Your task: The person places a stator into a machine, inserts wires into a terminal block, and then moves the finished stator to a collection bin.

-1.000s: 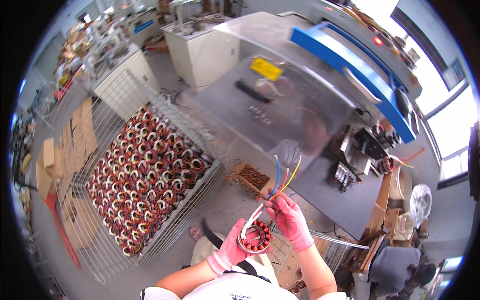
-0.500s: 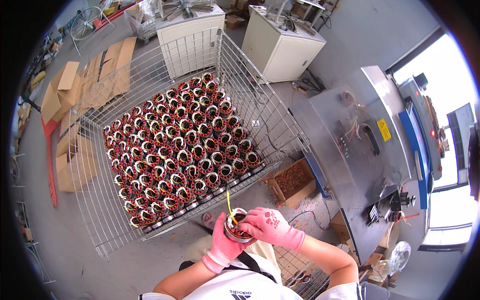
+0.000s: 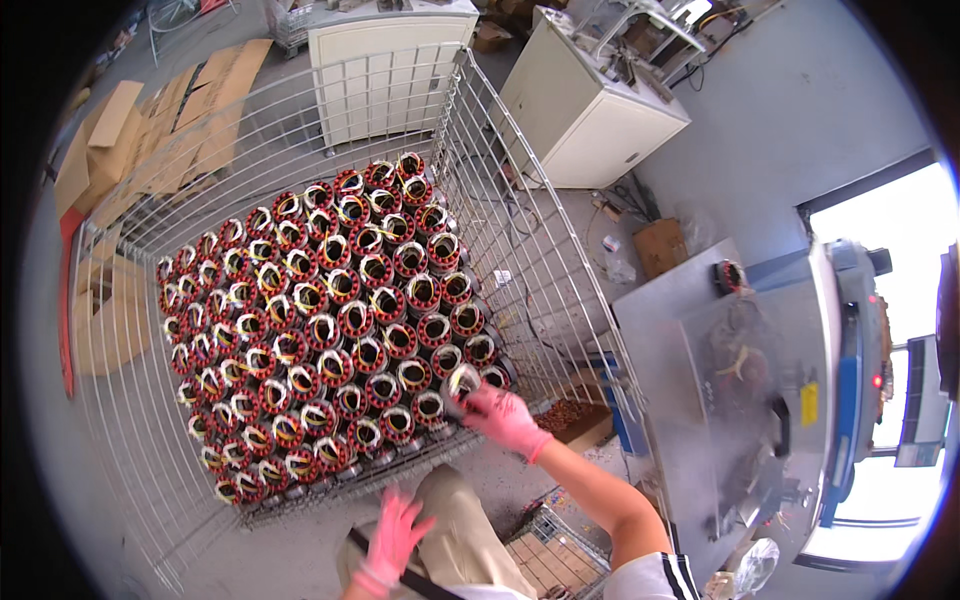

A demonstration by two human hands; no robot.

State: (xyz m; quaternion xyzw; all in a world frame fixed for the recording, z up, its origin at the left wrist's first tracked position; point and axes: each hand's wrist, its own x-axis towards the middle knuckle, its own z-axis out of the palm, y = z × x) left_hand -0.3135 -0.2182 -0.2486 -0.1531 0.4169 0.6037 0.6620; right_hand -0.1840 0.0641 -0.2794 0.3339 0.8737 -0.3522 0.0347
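Note:
My right hand (image 3: 505, 415), in a pink glove, grips a motor stator (image 3: 459, 382) by its side, over the near right corner of the stack. The stator is a metal ring with white wire on top, slightly smeared by motion. Several rows of like stators (image 3: 322, 331), with red rims and white and yellow leads, stand packed upright in a wire mesh cage (image 3: 560, 225). Whether the held one touches those beneath it I cannot tell. My left hand (image 3: 395, 535), also pink-gloved, hangs before my lap with its fingers spread and nothing in them.
A metal bench (image 3: 660, 330) with a machine stands to the right. Between it and the cage sits a cardboard box (image 3: 585, 432) of small reddish bits. White cabinets (image 3: 590, 120) stand behind the cage, and flattened cardboard (image 3: 205, 110) lies at the far left.
Half a second ago both hands held the stator before my body. My left hand has let go and dropped back; my right has carried the stator forward over the cage's near right corner.

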